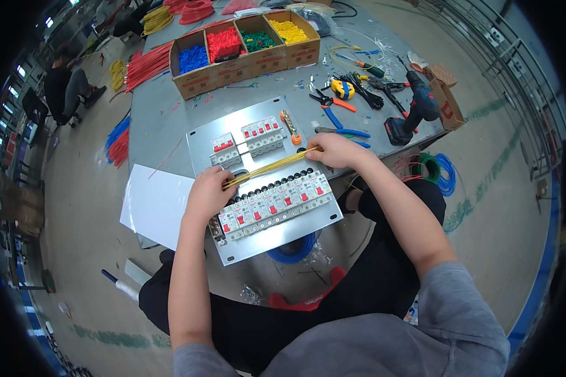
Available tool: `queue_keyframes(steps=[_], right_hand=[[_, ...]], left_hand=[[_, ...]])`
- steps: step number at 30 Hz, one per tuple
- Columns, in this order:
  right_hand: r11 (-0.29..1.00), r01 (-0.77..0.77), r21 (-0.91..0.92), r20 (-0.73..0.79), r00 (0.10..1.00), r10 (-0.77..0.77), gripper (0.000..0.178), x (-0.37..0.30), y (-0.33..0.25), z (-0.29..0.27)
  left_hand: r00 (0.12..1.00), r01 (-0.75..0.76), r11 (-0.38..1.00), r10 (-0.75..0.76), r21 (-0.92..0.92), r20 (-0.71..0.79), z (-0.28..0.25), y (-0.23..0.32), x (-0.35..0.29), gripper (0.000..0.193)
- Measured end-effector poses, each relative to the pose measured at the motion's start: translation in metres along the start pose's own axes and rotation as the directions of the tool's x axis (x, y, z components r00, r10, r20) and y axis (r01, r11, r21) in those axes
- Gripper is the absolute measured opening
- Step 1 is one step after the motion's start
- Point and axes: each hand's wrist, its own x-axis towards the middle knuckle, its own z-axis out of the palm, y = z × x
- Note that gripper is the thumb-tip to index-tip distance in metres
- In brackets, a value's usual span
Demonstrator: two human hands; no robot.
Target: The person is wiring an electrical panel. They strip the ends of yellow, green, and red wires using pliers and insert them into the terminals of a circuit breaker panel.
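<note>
A bundle of yellow wires [271,166] stretches between my two hands, slanting up to the right above a metal mounting plate [277,241]. My left hand [209,194] pinches its lower left end. At the upper right end, the fingers of my right hand [329,150] are closed on it. Just below the wires runs a long row of circuit breakers [273,204] with red levers, black cable ends along its upper side. Above them sit a small breaker [224,146] and a wider breaker block [261,130]. A brass terminal bar [290,126] with orange supports stands to their right.
Behind the plate, a divided cardboard box [245,65] holds blue, red, green and yellow caps. Pliers [343,131], a wire stripper [333,105], a yellow tape measure [343,89] and a cordless drill [413,110] lie at right. White paper [156,202] lies at left.
</note>
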Motion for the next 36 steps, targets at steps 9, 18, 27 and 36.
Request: queue_keyframes(steps=[9,18,27,36], right_hand=[[0.974,0.207,-0.091,-0.282,0.933,-0.224,0.034,-0.038,-0.046,-0.011],[0.585,0.700,0.409,-0.376,0.713,-0.591,0.066,-0.103,-0.115,0.087],[0.449,0.668,0.594,-0.066,0.596,-0.800,0.045,-0.134,-0.116,0.133],[0.474,0.535,0.700,0.087,0.595,-0.799,0.031,-0.132,-0.107,0.139]], left_hand=[[0.950,0.005,0.999,-0.021,-0.053,-0.311,-0.045,0.052,-0.032,0.027],[0.839,-0.527,0.671,0.313,-0.522,-0.445,0.034,0.138,-0.085,0.087],[0.865,-0.497,0.546,0.249,-0.674,-0.436,0.160,0.168,-0.161,0.070],[0.895,-0.444,0.661,0.291,-0.605,-0.339,0.159,0.159,-0.184,0.079]])
